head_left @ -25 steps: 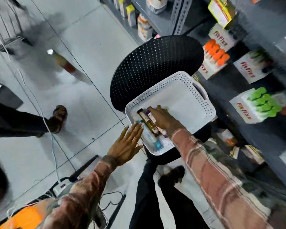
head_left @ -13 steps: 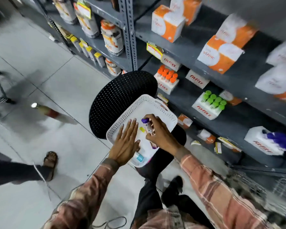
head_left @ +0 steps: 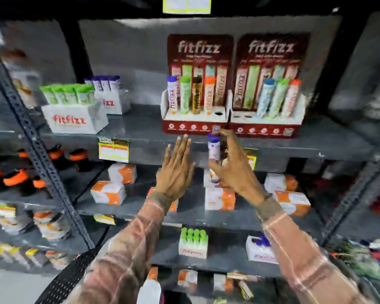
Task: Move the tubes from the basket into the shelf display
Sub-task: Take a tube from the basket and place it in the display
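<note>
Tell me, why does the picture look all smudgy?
In the head view, motion blur smears the edges: the orange boxes and left shelf goods are soft. The fitfizz display, left hand and the purple-capped tube in the right hand are clearer.

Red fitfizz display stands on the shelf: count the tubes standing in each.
7. Four stand in the left stand: purple, green, gold, orange caps, with one empty hole. Three stand in the right stand: blue, green, orange caps.

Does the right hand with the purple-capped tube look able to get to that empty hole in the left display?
Probably yes: the right hand holds the tube upright just below the empty hole, with nothing between.
</note>
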